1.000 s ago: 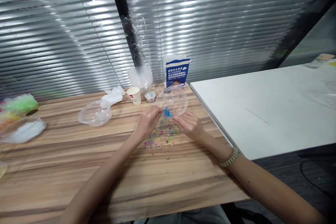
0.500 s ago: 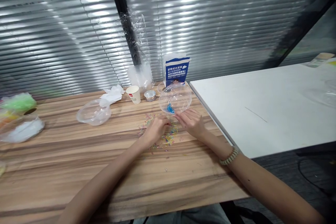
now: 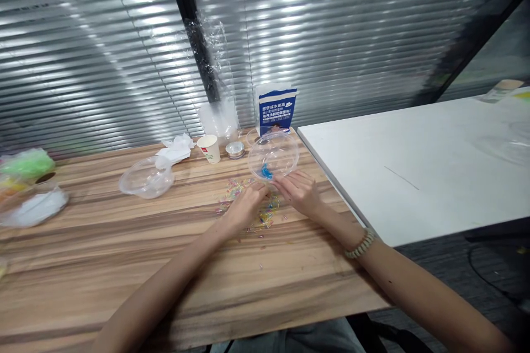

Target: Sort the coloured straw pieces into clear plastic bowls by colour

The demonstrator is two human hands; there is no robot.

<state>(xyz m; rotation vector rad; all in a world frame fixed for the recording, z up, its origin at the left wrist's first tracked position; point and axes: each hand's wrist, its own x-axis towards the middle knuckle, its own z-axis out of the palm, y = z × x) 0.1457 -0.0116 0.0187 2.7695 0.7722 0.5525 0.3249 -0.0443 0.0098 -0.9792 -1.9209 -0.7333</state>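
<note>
Small multicoloured pieces (image 3: 265, 219) lie scattered on the wooden table, some partly hidden under my left hand (image 3: 248, 203). That hand reaches into the pile with its fingers bent together; whatever is at the fingertips is too small to make out. Just beyond the pile is a clear plastic bowl (image 3: 285, 154), tipped towards me. A little cluster of blue pieces (image 3: 265, 171) has gathered inside it at the near left. My right hand (image 3: 301, 194) pinches the bowl's near rim.
Behind the bowl stands a blue and white packet (image 3: 276, 110). To its left are a round silver-lidded tin (image 3: 235, 149), a paper cup (image 3: 208, 149), crumpled tissue (image 3: 177, 149) and another clear container (image 3: 146, 179). Plastic bags (image 3: 28, 162) lie far left. A white table (image 3: 414, 176) adjoins on the right.
My left hand has shifted slightly among the scattered pieces, its fingers drawing in closer to the bowl's near side. My right hand stays at the bowl's rim. The whole view has shifted slightly.
</note>
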